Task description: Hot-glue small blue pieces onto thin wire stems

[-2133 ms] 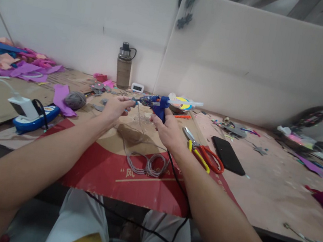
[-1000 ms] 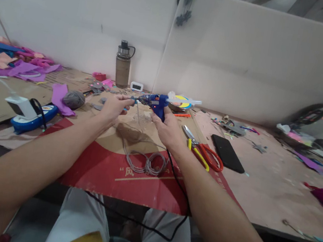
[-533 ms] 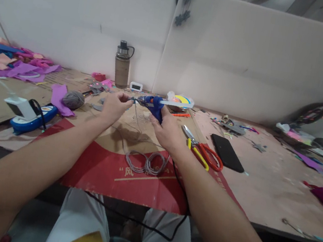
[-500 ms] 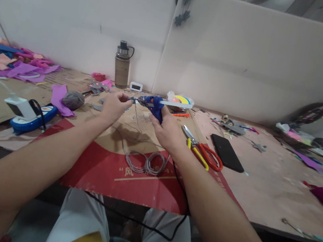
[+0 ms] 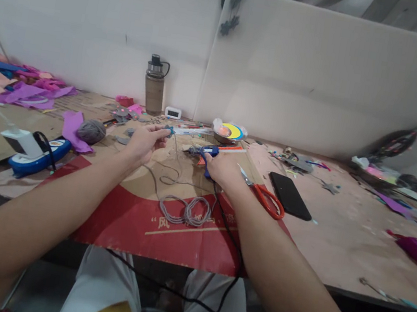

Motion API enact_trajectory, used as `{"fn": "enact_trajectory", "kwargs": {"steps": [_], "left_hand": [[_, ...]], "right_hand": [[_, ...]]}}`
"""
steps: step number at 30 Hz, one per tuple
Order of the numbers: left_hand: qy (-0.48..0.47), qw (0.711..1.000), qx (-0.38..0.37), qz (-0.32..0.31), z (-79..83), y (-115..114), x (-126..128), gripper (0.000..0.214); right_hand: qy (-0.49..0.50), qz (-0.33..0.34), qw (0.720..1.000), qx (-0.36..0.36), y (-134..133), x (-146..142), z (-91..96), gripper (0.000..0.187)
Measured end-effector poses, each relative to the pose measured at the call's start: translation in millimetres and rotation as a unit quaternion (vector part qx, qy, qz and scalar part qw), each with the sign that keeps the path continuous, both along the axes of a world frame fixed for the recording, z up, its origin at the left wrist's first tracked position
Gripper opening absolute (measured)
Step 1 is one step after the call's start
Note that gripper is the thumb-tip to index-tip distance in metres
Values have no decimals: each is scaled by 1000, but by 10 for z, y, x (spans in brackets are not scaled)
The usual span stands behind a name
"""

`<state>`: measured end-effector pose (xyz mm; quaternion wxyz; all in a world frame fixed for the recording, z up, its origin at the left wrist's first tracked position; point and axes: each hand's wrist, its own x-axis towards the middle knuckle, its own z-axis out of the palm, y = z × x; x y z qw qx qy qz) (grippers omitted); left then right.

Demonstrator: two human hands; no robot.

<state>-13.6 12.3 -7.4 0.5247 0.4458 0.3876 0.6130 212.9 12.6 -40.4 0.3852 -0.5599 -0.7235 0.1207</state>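
My left hand (image 5: 147,142) reaches over the cardboard, thumb and fingers pinching a small blue-grey piece (image 5: 171,130) whose exact kind is too small to make out. Grey cord (image 5: 178,164) trails down below that piece to a looped bundle (image 5: 187,210) on the red part of the cardboard. Around the handle of a blue hot glue gun (image 5: 209,151) my right hand (image 5: 224,169) is closed. The gun's nozzle points left, low over the cardboard and apart from the pinched piece. A white glue stick sticks out at its rear. My palm hides part of the handle.
Red-handled scissors (image 5: 268,201) and a black phone (image 5: 290,195) lie right of my right forearm. A bowl (image 5: 230,133), a small white clock (image 5: 173,113) and a bottle (image 5: 155,87) stand at the back. Left are grey yarn (image 5: 92,130) and a blue power strip (image 5: 40,157).
My right hand has moved right and down with the glue gun, taking its nozzle away from the small piece. My left hand still pinches the piece, in about the same place.
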Motion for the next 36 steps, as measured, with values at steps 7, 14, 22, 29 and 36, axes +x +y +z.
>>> {"fn": "enact_trajectory", "kwargs": {"steps": [7, 14, 22, 29, 36], "left_hand": [[13, 1000, 12, -5, 18, -63, 55, 18], [101, 992, 67, -23, -23, -105, 123, 19], [130, 988, 78, -27, -16, -134, 125, 16], [145, 987, 70, -23, -8, -162, 140, 17], [160, 982, 84, -46, 4, -185, 145, 14]], "right_hand": [[66, -9, 996, 51, -308, -441, 304, 19], [213, 102, 972, -9, -266, -723, 210, 32], [49, 85, 981, 170, -338, -601, 315, 10], [12, 75, 982, 175, -350, -565, 348, 16], [23, 50, 984, 168, -331, -560, 385, 11]]}}
